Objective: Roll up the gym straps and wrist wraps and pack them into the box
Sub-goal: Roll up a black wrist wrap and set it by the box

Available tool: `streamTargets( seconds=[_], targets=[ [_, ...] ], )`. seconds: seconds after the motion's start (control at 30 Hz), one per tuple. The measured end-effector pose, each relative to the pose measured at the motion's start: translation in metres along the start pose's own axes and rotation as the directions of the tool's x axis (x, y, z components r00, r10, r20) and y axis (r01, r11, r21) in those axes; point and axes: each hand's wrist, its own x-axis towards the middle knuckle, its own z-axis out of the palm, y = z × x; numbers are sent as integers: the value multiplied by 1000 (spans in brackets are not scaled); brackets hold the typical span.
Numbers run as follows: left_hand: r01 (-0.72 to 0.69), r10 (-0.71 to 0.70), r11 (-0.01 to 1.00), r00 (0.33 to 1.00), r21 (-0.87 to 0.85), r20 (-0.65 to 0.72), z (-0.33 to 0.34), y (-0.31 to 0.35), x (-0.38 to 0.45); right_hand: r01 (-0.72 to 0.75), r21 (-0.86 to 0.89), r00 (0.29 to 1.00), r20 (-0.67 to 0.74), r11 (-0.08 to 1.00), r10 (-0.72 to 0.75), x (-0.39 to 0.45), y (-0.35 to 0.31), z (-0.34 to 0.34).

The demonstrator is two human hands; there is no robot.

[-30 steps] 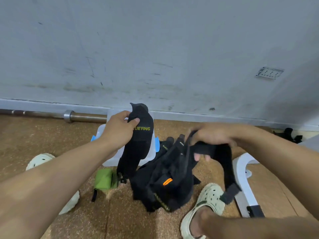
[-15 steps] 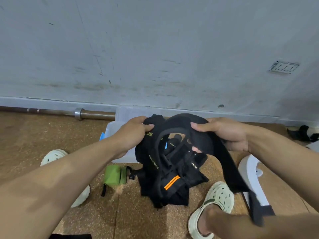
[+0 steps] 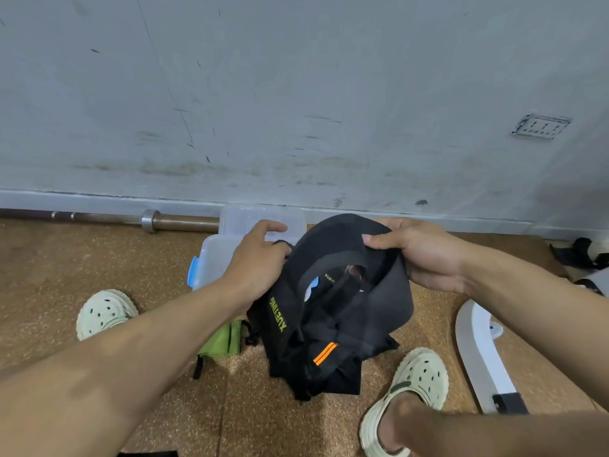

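Scuffed grey wall (image 3: 296, 94), pale skirting along its foot, speckled brown cork-like floor (image 3: 49, 275). A barbell (image 3: 151, 221) lies along the wall base at left. Wall socket plate (image 3: 540, 126) at upper right.

Clear plastic box (image 3: 211, 255) with blue clips on the floor near the wall, partly hidden behind the left forearm; its clear lid (image 3: 244, 219) leans up behind it against the skirting.

Both hands raised over a heap of black straps (image 3: 329, 351) on the floor, in front of the box. Left hand (image 3: 257, 258): thumb and fingers curled round the upper left edge of a wide black wrap (image 3: 389, 305) (yellow-green lettering runs down the strip below this hand). Right hand (image 3: 425, 252): thumb on top, fingers underneath, pinching the arched top fold of the same wrap. The wrap loops between the two hands and hangs into the heap. One strap in the heap carries two orange stripes.

Small green pouch (image 3: 224, 338) on the floor just left of the heap, touching it as far as can be seen.

Pale green clogs: left clog (image 3: 105, 311) well left of the heap, right clog (image 3: 412, 387) near its lower right. White curved frame piece (image 3: 478, 354) on the floor at right. More dark straps (image 3: 583, 252) lie near the wall at far right.
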Motion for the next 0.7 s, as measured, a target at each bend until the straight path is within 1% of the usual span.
streamTargets(
  seconds=[0.07,0.13,0.2,0.27,0.37,0.4,0.43,0.47,0.53,0.6,0.63,0.7],
  targets=[
    [-34,33,999,998,22,57,-2,-3,2,27,-20,999,-41,999,-28,2,1,-1],
    [-50,48,999,995,20,85,-2,-3,3,51,-66,994,-92,996,-57,3,2,-2],
    [-19,19,1000,992,-3,123,-3,-1,1,77,-130,985,-145,989,-96,4,3,-3],
    [15,-11,1000,981,-19,195,-3,3,0,98,-157,973,-194,983,-128,6,5,-5],
    [31,-31,999,929,8,370,-6,6,-4,100,-101,965,-231,990,-121,8,5,-6],
    [36,-39,999,916,17,400,-7,6,-5,90,-66,964,-245,994,-103,9,5,-7],
    [36,-40,999,917,18,398,-7,6,-5,77,-49,960,-265,996,-88,9,5,-8],
    [27,-33,999,927,19,373,-6,5,-4,61,-69,952,-297,996,-79,11,5,-10],
    [14,-11,1000,951,-7,309,-6,4,-3,-3,-185,934,-351,983,-64,13,7,-16],
    [-15,26,999,960,-40,279,-6,6,-4,-53,-292,946,-321,955,-46,12,6,-18],
    [-36,46,999,958,-41,282,-6,7,-4,-45,-313,961,-272,949,-45,11,4,-18],
    [-97,95,995,947,-10,307,-6,10,-8,27,-318,989,-128,948,-71,6,0,-11]
  ],
)
